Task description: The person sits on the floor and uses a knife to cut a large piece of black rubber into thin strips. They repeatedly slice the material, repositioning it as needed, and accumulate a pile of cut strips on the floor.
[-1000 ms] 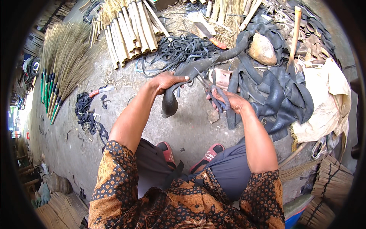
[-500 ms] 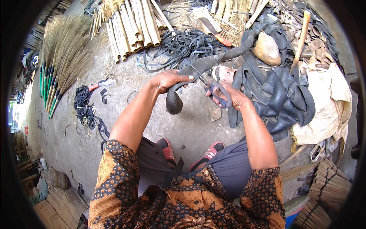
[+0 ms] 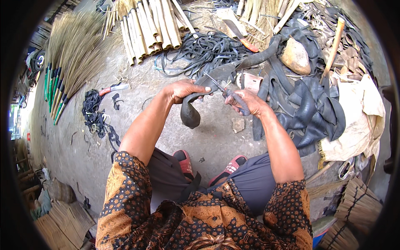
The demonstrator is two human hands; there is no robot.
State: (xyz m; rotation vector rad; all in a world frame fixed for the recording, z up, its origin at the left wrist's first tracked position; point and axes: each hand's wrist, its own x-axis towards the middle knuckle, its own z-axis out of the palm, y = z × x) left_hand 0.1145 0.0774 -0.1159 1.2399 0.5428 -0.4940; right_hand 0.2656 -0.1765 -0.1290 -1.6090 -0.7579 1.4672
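Left hand: the left hand (image 3: 183,89) is curled over the black rubber inner tube (image 3: 216,77), fingers pressed together on top of it, thumb hidden underneath.
Right hand: the right hand (image 3: 248,102) has its fingers wrapped through the dark handles of the scissors (image 3: 227,92), closed tight on them.
Scissors: the blades point up and left from the right fingers, the tips touching the tube just beside the left fingertips; whether the blades are parted cannot be told.
Inner tube: it runs from the pile at upper right, passes under the left fingers, and a rounded loose end (image 3: 189,116) hangs below the left hand, above the concrete floor (image 3: 125,66).
Beyond the fingers: a tangle of thin cut rubber strips (image 3: 196,50) lies just past both hands, with a knife with an orange handle (image 3: 239,35) and bamboo sticks (image 3: 150,25) farther off.
Right of the right fingers: a heap of black tubes (image 3: 308,104), a rounded stone (image 3: 295,56), a wooden handle (image 3: 333,46) and pale cloth (image 3: 358,121).
Left of the left fingers: well apart, a small red-handled tool (image 3: 112,88), a clump of black scraps (image 3: 93,112) and straw brooms with green handles (image 3: 66,62).
Below the hands: a small stone (image 3: 238,124) and red sandals (image 3: 208,166) near the knees.
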